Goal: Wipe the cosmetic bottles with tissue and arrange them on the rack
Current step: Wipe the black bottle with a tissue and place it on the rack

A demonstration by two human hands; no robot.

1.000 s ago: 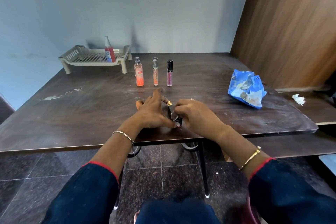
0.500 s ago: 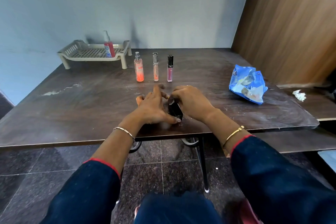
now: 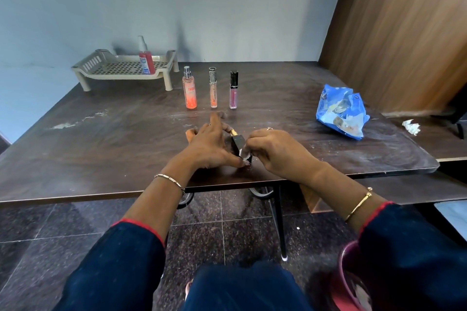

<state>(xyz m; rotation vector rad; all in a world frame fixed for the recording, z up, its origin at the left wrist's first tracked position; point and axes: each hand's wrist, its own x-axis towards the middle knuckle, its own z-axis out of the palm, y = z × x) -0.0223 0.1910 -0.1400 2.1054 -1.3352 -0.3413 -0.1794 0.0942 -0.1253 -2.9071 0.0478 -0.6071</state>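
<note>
Two hands meet near the front edge of the table [image 3: 101,149]. The left hand [image 3: 209,146] holds a small dark bottle [image 3: 237,141], forefinger stretched out straight. The right hand [image 3: 275,151], fingers curled, pinches a white tissue [image 3: 243,154] against the bottle's side. Just beyond the hands stand an orange spray bottle [image 3: 190,93], a peach tube [image 3: 213,91] and a pink tube [image 3: 233,92] in a row. Farther beyond the left hand sits the rack [image 3: 106,74], a red bottle [image 3: 146,60] upright on it. A blue packet [image 3: 341,113] lies well right of the right hand.
</note>
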